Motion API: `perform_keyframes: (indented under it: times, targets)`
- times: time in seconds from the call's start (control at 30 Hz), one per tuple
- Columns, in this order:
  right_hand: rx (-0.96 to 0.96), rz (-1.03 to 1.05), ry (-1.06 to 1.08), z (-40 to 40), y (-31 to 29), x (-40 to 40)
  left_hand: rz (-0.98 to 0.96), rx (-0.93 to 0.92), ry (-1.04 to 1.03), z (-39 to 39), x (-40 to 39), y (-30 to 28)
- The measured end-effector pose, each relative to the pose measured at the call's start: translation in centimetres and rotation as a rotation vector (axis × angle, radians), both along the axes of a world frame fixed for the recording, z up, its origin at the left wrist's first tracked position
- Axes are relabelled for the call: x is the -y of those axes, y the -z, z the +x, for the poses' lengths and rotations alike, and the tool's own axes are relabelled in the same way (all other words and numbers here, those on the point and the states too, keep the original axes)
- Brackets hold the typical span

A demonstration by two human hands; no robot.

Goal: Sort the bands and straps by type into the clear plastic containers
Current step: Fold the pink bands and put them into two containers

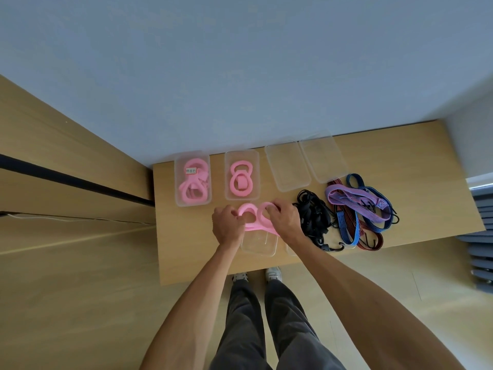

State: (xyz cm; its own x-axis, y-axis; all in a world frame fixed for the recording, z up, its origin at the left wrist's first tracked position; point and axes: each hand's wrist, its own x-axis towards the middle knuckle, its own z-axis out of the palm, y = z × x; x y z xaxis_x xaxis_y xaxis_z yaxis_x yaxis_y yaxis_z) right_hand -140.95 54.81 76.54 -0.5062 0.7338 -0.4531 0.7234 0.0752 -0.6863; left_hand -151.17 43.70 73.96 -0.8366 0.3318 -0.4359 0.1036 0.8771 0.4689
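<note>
**Pink band held over the front container**

Pink band (256,218), a figure-eight of soft loops, sat between my two hands just above the desk (192,252). My left hand (228,222) was curled shut around its left loop and my right hand (285,217) pinched the right loop with fingers hooked through it, I judged so as to fold the band small enough to fit a box. It hung over the near clear container (260,245), which looked empty beneath it.

At the back of the desk stood four more. The leftmost container (192,178) held several pink bands and a small label. The second container (242,175) held one pink figure-eight band. The two clear containers to the right (306,162) had nothing in them.

The black straps (316,218) lay heaped just beside my right hand, and the striped bungee cords (360,209) in purple, blue and red lay tangled beyond them, all still unsorted.
</note>
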Motion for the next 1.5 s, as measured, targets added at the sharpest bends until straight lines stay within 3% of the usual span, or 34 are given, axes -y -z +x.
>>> perform_keyframes:
  times: [0.07,0.13,0.27,0.33,0.5,0.6,0.93,1.17,1.27,1.4,1.5]
  targets:
    - [-0.030,-0.021,-0.006,0.3,-0.2,0.1,0.081,-0.021,0.007,0.0,0.4,-0.1]
    - [-0.067,-0.056,-0.004,0.5,-0.6,0.2,0.246,0.073,-0.042,0.0,0.5,-0.5]
    - [-0.181,-0.136,0.026,0.2,-2.8,0.2,0.487,0.522,-0.164,-0.4,0.2,-2.9]
    - [-0.230,-0.163,0.027,-0.1,-4.2,-0.1,0.529,0.647,-0.139,-0.6,-0.1,-4.4]
    - [-0.277,-0.097,-0.019,-0.6,-7.5,-0.7,0.594,0.630,-0.034,-0.8,-0.7,-8.7]
    - [-0.296,0.039,-0.085,-0.8,-9.0,-1.0,0.693,0.692,-0.109,-1.0,-0.9,-11.8]
    - [-0.409,0.091,-0.125,-1.4,-15.5,-1.6,0.770,0.553,-0.073,-0.7,0.3,-19.9]
    - [-0.462,-0.011,-0.231,-1.6,-17.5,-0.1,0.700,0.282,-0.215,0.5,0.3,-22.8]
    - [-0.399,0.084,-0.296,-1.8,-17.5,0.2,0.676,0.202,-0.193,0.3,0.3,-23.1]
    - [-0.340,0.137,-0.315,-2.7,-17.7,-0.2,0.725,0.133,-0.325,-0.4,0.3,-23.1]
    - [-0.322,0.147,-0.291,-2.7,-17.4,-0.8,0.878,0.154,-0.543,-1.4,0.9,-23.0]
